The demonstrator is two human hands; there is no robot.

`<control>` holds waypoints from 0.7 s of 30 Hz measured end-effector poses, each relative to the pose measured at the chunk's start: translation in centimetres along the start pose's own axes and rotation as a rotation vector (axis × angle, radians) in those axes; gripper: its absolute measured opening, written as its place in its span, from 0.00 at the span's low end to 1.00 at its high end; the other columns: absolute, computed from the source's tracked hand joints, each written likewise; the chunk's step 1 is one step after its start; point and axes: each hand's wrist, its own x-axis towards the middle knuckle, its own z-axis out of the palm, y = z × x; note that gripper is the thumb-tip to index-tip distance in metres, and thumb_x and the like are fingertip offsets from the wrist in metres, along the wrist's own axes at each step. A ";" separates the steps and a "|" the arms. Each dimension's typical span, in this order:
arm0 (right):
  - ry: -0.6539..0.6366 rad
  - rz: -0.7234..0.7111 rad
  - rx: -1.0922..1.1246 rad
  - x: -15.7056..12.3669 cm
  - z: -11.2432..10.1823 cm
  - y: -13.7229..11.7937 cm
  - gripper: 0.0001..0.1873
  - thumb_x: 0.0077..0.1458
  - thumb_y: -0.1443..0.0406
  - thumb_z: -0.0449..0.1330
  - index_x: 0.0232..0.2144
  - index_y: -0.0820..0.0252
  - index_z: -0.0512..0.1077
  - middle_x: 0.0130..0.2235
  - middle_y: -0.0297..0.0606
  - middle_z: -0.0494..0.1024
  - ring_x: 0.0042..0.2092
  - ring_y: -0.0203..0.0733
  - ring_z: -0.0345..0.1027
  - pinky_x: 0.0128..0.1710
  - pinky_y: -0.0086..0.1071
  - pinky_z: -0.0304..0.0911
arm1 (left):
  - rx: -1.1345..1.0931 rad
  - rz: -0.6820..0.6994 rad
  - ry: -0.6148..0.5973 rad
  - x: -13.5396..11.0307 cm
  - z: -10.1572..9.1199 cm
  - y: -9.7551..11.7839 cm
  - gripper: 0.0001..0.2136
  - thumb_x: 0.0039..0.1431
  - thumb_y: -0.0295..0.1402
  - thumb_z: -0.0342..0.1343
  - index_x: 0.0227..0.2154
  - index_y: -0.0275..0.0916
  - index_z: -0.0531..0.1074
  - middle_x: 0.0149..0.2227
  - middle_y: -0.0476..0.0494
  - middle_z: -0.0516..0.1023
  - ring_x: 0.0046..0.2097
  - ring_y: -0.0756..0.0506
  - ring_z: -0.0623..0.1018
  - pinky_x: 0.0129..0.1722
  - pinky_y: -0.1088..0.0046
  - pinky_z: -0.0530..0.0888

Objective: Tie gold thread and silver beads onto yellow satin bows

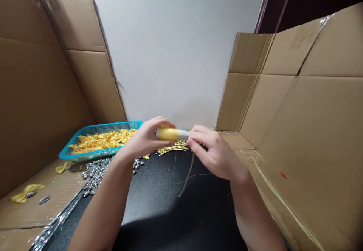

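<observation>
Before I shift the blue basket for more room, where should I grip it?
Probably the near long rim of the blue basket, from the front: that raised edge faces you, while cardboard stands behind it. The left hand hides its near right corner.

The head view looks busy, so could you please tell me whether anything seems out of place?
Two bows lie outside the basket, apart from the yellow pile in it; the silver discs sit loose, as if spilled, though perhaps deliberately. A lone red patch marks the right cardboard.
</observation>
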 end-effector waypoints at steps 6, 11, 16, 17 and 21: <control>-0.055 0.146 0.723 -0.1 -2.7 4.6 0.17 0.61 0.52 0.52 0.25 0.56 0.65 0.21 0.28 0.68 0.23 0.33 0.63 0.35 0.34 0.64 | 0.028 0.136 -0.352 0.1 1.9 0.8 0.16 0.46 0.31 0.65 0.41 0.42 0.75 0.38 0.47 0.75 0.38 0.46 0.74 0.35 0.73 0.70; 0.221 0.273 0.889 0.4 -3.4 8.3 0.19 0.51 0.50 0.60 0.22 0.55 0.60 0.17 0.19 0.48 0.16 0.27 0.40 0.23 0.29 0.58 | -0.040 0.138 -0.448 0.2 2.0 1.1 0.17 0.44 0.31 0.67 0.40 0.43 0.77 0.38 0.47 0.76 0.37 0.46 0.75 0.35 0.73 0.71; 0.255 0.403 0.552 1.8 0.3 11.3 0.20 0.52 0.47 0.54 0.23 0.56 0.62 0.17 0.23 0.50 0.19 0.30 0.44 0.22 0.27 0.52 | -0.461 0.190 -0.458 0.6 1.6 -0.3 0.18 0.43 0.40 0.68 0.38 0.38 0.77 0.37 0.43 0.77 0.34 0.46 0.75 0.31 0.74 0.72; 0.225 0.401 0.518 2.1 1.4 11.5 0.20 0.51 0.48 0.55 0.21 0.57 0.62 0.18 0.24 0.54 0.20 0.30 0.47 0.22 0.27 0.51 | -0.533 0.177 -0.353 0.7 1.6 -0.7 0.18 0.43 0.41 0.67 0.37 0.38 0.77 0.36 0.43 0.77 0.33 0.47 0.75 0.30 0.75 0.72; 0.059 0.342 0.409 2.6 4.4 10.4 0.16 0.50 0.58 0.60 0.18 0.60 0.64 0.19 0.27 0.59 0.23 0.31 0.50 0.25 0.28 0.47 | -0.745 -0.004 0.222 1.5 1.7 -2.2 0.17 0.46 0.42 0.65 0.37 0.37 0.77 0.43 0.41 0.76 0.41 0.45 0.76 0.38 0.73 0.76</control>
